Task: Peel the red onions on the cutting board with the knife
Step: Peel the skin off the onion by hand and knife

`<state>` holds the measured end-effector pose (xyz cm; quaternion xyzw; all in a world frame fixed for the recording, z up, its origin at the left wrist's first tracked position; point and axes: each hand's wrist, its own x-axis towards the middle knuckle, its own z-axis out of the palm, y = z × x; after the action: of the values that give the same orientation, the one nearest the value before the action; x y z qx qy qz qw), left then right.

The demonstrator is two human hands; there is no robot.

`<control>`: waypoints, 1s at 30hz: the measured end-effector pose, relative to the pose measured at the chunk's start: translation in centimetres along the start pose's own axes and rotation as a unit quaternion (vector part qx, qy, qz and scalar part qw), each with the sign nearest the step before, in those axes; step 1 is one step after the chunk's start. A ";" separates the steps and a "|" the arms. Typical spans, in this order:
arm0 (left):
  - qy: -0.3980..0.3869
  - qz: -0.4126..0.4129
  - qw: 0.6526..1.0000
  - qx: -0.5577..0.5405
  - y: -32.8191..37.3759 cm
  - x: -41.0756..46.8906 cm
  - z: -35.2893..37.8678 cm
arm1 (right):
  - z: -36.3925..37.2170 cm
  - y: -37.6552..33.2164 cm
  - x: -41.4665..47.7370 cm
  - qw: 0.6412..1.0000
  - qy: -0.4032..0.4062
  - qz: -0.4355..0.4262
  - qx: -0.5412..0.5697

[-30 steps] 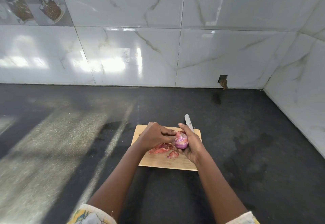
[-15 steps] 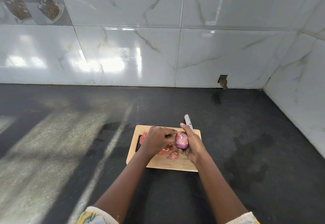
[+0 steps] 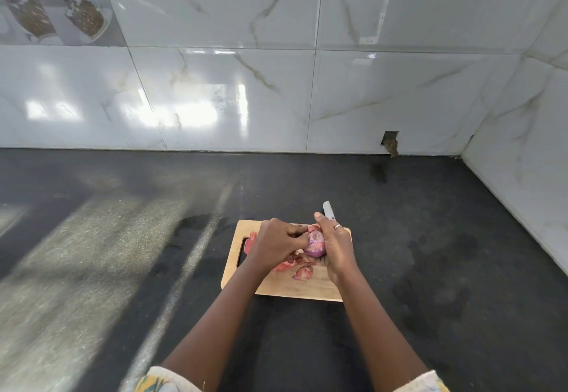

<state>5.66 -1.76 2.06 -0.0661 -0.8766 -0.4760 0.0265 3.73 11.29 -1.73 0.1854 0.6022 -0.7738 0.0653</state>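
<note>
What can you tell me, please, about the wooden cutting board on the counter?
The cutting board is a light wooden rectangle with rounded corners and a dark slot handle near its left edge. It lies flat, slightly skewed, on the black counter. Loose red peels lie on its middle and by the slot. The left hand and right hand hold a red onion over its far half; whether they touch the wood cannot be told.
</note>
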 end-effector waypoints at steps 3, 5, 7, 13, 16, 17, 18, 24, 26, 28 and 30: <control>-0.001 -0.008 1.000 0.015 -0.1 0.1 0.2 | 0.1 0.3 0.0 0.998 0.026 -0.030 -0.040; 0.016 0.000 1.000 0.024 0.0 0.0 0.4 | 0.2 0.2 -0.2 0.997 0.037 -0.048 -0.052; 0.037 0.018 0.998 0.046 -0.1 -0.2 0.6 | 0.3 0.0 -0.4 0.995 0.046 -0.062 -0.060; 0.070 0.061 0.990 0.111 -0.4 -0.4 1.5 | 0.4 0.1 -0.4 0.992 0.067 -0.076 -0.078; 0.086 0.051 0.989 0.107 -0.1 -0.6 1.4 | 0.3 0.3 -0.5 0.991 0.069 -0.080 -0.077; 0.097 0.038 0.989 0.103 -0.3 -0.5 1.2 | 0.3 0.2 -0.6 0.993 0.066 -0.078 -0.065; 0.109 0.022 0.989 0.099 -0.4 -0.4 1.0 | 0.3 0.1 -0.7 0.994 0.064 -0.077 -0.053; 0.109 -0.003 0.994 0.014 -0.4 -0.3 0.4 | 0.4 -0.5 -1.4 0.993 0.057 -0.099 -0.034; 0.082 0.011 0.997 -0.009 -0.5 -0.4 0.1 | 0.4 -0.6 -1.4 0.991 0.055 -0.111 -0.046; 0.040 0.013 0.998 -0.037 -0.6 -0.4 -0.2 | 0.4 -0.7 -1.4 0.990 0.059 -0.116 -0.046; 0.017 0.006 0.998 -0.063 -0.8 -0.2 -0.5 | 0.3 -0.8 -1.5 0.990 0.057 -0.122 -0.039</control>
<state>5.79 -2.64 1.67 -0.0650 -0.8439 -0.5311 0.0399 4.83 11.02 -0.42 0.1521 0.6529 -0.7399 -0.0566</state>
